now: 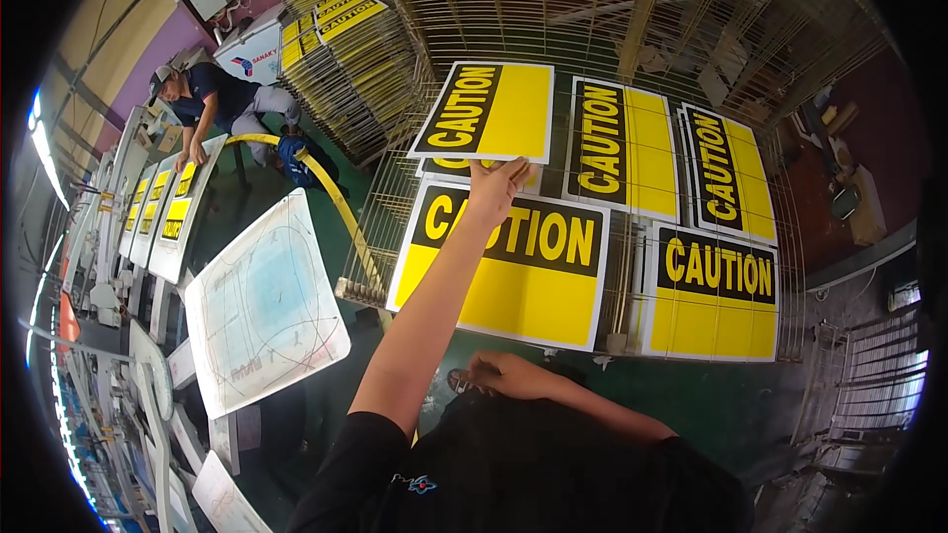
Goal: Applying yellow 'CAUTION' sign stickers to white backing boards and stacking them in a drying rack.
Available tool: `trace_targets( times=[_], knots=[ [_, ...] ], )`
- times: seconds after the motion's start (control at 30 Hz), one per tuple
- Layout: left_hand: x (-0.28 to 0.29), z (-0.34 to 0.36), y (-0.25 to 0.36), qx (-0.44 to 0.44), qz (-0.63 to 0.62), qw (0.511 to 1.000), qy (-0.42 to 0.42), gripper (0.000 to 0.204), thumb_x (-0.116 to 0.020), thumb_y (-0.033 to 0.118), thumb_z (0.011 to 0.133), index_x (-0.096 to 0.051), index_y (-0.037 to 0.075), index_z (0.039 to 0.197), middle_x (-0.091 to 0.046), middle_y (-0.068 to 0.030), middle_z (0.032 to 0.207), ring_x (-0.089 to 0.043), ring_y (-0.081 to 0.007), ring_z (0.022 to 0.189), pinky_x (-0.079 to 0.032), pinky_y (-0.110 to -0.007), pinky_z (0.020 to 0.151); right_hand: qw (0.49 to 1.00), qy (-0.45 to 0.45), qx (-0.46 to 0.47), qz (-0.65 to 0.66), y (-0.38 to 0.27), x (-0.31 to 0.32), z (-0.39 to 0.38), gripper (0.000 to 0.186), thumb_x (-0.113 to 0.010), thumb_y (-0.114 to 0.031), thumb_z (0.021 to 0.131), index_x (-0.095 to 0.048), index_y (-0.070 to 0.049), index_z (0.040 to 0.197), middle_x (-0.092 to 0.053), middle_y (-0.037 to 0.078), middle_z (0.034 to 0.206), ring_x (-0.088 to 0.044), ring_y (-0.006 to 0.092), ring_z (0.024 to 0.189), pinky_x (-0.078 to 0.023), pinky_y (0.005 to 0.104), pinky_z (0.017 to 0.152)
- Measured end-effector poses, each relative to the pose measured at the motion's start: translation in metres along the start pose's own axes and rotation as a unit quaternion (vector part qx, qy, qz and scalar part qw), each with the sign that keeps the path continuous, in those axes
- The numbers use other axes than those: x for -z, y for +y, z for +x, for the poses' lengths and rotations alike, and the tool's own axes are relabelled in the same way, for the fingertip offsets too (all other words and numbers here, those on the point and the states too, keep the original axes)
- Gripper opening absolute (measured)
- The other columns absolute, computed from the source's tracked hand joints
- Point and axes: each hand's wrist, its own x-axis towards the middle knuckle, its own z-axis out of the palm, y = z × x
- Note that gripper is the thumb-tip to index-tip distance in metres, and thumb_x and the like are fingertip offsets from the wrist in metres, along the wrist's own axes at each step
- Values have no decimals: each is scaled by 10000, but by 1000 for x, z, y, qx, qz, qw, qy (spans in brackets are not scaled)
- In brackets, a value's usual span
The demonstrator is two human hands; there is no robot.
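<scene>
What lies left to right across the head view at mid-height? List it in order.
Row of small yellow signs on the side bench → white printing screen board → large yellow-and-black sign on the wire rack → square yellow-and-black sign → metal grating.

The raised sign (486,111) in the left hand (497,185) looks like a thin, stiff plastic sheet — smooth, its yellow and black print slightly glossy. The signs lying below (509,262) share that finish. They rest on a drying rack (395,188) of thin bare metal wire, dull and pale. The white board (262,301) at the left looks matt and smudged. The sleeve (346,474) is matt black cloth.
</scene>
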Motion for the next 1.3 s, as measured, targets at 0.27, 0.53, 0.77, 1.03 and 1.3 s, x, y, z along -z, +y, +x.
trace_targets(
  times=[0.27, 0.53, 0.77, 1.03, 1.3],
  knots=[
    [6, 6, 7, 39, 9, 999, 6, 312, -530, -107, 915, -424, -57, 1204, -517, -180, 1271, -594, -305, 1142, -527, -451, 1043, 1000, 1, -8, 19, 1, -3, -6, 361, -568, -404, 997, -536, -54, 916, -543, 28, 696, -519, 104, 616, -443, 276, 595],
    [13, -23, 10, 56, 25, 990, 129, 330, -585, 52, 946, -457, -127, 1192, -532, -195, 1243, -553, -325, 1199, -477, -405, 1056, 999, -22, -13, 19, -2, -10, -5, 342, -568, -386, 1001, -541, -49, 945, -545, 26, 704, -522, 101, 630, -450, 276, 602],
    [-44, -177, 80, 59, 104, 987, -105, 456, -535, 171, 994, -460, -143, 1317, -528, -254, 1351, -535, -314, 1261, -432, -402, 1063, 998, -2, -36, 43, 20, -7, 0, 240, -550, -268, 1020, -541, -29, 996, -600, 46, 798, -542, 101, 668, -459, 271, 627],
    [163, -298, 129, 143, -134, 942, -273, 390, -430, 267, 1050, -591, 42, 775, -623, -97, 684, -631, -237, 627, -529, -330, 610, 999, -40, -23, 26, 14, -34, 34, 244, -509, -274, 1039, -537, -34, 1008, -572, 31, 794, -537, 89, 694, -455, 249, 638],
    [224, -362, 94, -27, -368, 886, 281, 477, -501, 225, 919, -209, 196, 543, -167, 45, 497, -177, -110, 422, -172, -286, 432, 994, -44, -82, 52, -6, -92, 94, 201, -490, -257, 1046, -524, -63, 1007, -564, 23, 785, -539, 75, 645, -456, 231, 594]
  ],
)
